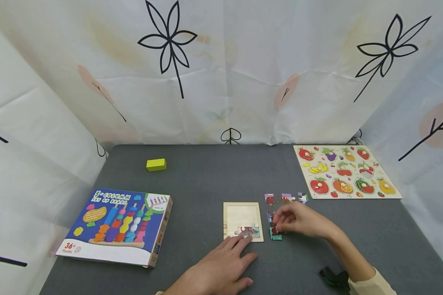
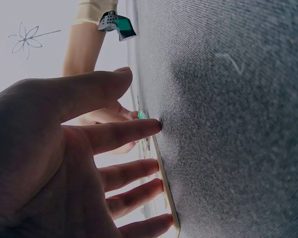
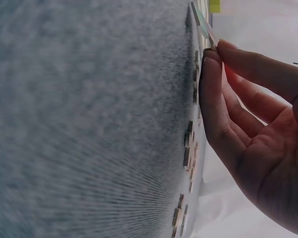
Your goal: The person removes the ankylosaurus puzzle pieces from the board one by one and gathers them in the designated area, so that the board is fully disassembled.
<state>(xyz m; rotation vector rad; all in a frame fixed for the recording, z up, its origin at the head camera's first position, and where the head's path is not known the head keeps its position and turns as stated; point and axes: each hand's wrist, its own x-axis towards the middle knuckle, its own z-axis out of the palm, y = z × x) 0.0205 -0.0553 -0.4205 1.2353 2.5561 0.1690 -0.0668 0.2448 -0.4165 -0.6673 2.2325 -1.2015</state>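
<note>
My right hand (image 1: pixel 302 221) pinches a jigsaw puzzle piece (image 3: pixel 203 29) between thumb and index finger; in the right wrist view the piece is tilted, one edge low over the dark table. In the head view its teal and brown face (image 1: pixel 275 235) shows just below the fingertips. To the left lies a small wooden puzzle tray (image 1: pixel 225 219) with several joined pieces (image 1: pixel 248 230) in its lower right corner. My left hand (image 1: pixel 221 266) has its fingers extended, the fingertips resting on the tray's near edge. Several loose pieces (image 1: pixel 287 198) lie beyond and beside my right hand.
A bead-set box (image 1: pixel 114 225) lies at the left, with a yellow-green block (image 1: pixel 156 165) behind it. At the back right is a fruit puzzle board (image 1: pixel 348 172). Patterned white curtains (image 1: pixel 225 73) border the table's back and sides.
</note>
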